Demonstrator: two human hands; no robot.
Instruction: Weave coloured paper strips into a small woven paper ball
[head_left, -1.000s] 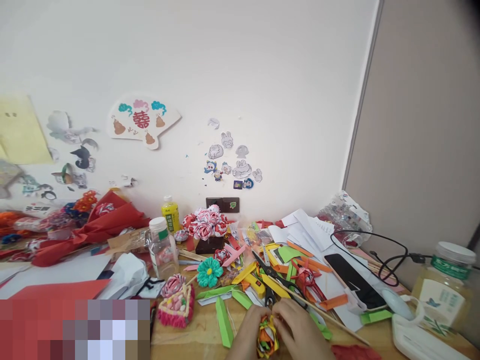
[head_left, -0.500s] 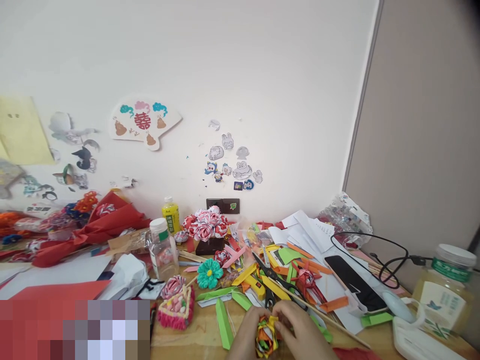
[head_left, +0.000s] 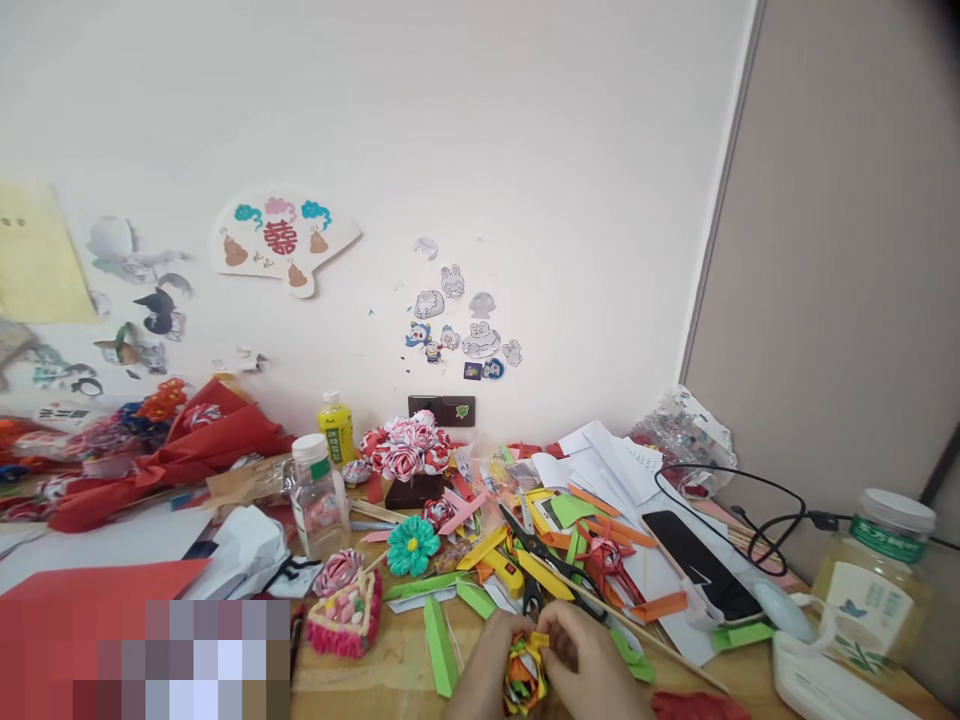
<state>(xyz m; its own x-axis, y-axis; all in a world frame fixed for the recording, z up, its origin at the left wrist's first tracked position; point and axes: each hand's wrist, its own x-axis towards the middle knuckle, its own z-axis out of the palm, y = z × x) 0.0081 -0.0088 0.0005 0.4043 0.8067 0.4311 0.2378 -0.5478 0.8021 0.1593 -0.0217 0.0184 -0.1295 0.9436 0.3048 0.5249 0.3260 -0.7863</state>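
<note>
Left hand: at the bottom edge of view, fingers curled round the left side of a woven paper flower; clamped on it.
Right hand: at 3 o'clock of the flower, thumb and fingertips pinching its top and right side; the two hands meet over it.
Woven paper flower: a small ball of orange, yellow and green strips, held just above the wooden desk at the near edge, between both hands.
Scissors: black-handled, lying at 12 o'clock of the hands among loose paper strips, blades pointing away to 11 o'clock.
Green folded strip: flat on the desk at 9 o'clock of the left hand, just beside it.
Wooden skewer: slanting away at 2 o'clock of the right hand.
Teal paper flower: at 11 o'clock of the hands, well apart.
Pink woven basket: at 9 o'clock, beyond the green strip.
Phone: dark screen up, on white sheets at 2 o'clock.
Clear bottle: upright at 10 o'clock, near a yellow bottle by the wall.
Rose bouquet: pink and white, at 12 o'clock against the wall.
Jar: green-banded lid, at 3 o'clock, far right.
</note>
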